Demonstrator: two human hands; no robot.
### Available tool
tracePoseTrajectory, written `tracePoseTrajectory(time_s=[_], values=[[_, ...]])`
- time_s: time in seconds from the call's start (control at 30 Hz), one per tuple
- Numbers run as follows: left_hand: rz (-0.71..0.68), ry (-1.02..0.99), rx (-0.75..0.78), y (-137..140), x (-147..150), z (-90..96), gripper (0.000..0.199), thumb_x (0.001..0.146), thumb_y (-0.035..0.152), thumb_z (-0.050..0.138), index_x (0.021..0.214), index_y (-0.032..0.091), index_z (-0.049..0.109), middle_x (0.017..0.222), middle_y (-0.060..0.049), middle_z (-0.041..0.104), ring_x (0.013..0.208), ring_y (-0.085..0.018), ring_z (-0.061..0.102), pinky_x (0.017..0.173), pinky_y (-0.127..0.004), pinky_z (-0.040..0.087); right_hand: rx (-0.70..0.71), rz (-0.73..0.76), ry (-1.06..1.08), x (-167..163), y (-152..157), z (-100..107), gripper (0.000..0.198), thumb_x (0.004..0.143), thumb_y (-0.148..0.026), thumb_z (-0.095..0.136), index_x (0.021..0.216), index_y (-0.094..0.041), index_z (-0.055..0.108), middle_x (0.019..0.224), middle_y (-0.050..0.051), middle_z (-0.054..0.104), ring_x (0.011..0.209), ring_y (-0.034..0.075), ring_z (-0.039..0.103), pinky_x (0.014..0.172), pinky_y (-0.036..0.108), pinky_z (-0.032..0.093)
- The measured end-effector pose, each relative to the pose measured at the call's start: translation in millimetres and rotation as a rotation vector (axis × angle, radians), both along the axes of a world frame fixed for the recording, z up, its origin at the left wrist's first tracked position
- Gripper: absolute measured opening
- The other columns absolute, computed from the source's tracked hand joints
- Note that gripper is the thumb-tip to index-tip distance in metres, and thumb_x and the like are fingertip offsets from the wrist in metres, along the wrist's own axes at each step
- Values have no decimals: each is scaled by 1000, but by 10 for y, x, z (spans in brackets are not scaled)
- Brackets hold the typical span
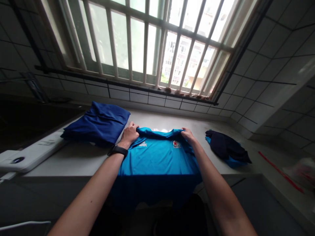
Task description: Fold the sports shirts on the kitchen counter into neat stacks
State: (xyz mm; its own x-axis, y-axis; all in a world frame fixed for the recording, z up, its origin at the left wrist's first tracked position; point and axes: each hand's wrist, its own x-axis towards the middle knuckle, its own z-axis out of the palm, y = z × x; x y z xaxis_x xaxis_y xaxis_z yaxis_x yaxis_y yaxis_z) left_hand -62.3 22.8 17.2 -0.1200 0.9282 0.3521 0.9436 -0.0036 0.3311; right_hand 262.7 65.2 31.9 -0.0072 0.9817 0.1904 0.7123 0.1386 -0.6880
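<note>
A bright blue shirt [157,157] with a white print and a small red-and-white badge lies across the counter, its lower part hanging over the front edge. My left hand [131,133], with a black watch on the wrist, pinches the shirt's far left corner. At the far right corner, my right hand [187,135] grips the same shirt, fingers closed on the cloth. Between both hands the far edge is rolled or folded over. A folded dark blue garment [98,123] rests just left of my left hand.
A small dark folded bundle [226,147] with blue beneath sits on the right of the counter [81,164]. Beyond it lie a red strip [280,171] and a clear plastic bag [301,172]. A white device [31,152] stands at left. A barred window [147,42] rises behind.
</note>
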Motion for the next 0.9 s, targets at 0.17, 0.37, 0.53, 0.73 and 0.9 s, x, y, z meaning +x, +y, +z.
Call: tracePoseTrajectory(time_s=[0.17,0.37,0.53,0.73,0.9], values=[[-119,-52,103,-108,27,41,44,73,9,51,109,21,73,133,-10,67,106,-25,70,85,-29,54,212,185,152,86,-545,65,8,79,-18,48,75,-24,49,137,9,68,122,22,63,102,35,50],[-275,-87,44,-89,7,15,34,69,18,53,94,22,76,108,-9,78,102,-26,71,93,-31,54,138,323,-66,298,-1001,-313,20,69,-6,46,70,-26,49,136,8,67,125,24,63,108,38,48],[-341,-90,-35,-92,42,34,20,66,22,55,72,20,74,107,-13,77,94,-26,73,93,-33,55,131,286,-273,200,-997,-482,28,74,-3,45,85,-25,59,148,6,58,124,24,62,105,36,50],[-115,-96,41,-271,-15,269,24,73,19,53,81,18,75,115,-15,73,105,-26,70,99,-32,54,50,179,-448,161,-802,-359,26,84,-5,45,93,-24,60,156,4,52,118,22,64,99,33,50],[-137,-170,120,-665,-81,572,24,76,22,58,93,19,75,125,-11,68,115,-25,65,107,-32,50,74,217,-337,37,-702,6,29,83,-3,41,94,-22,60,134,11,65,120,22,62,104,32,47]])
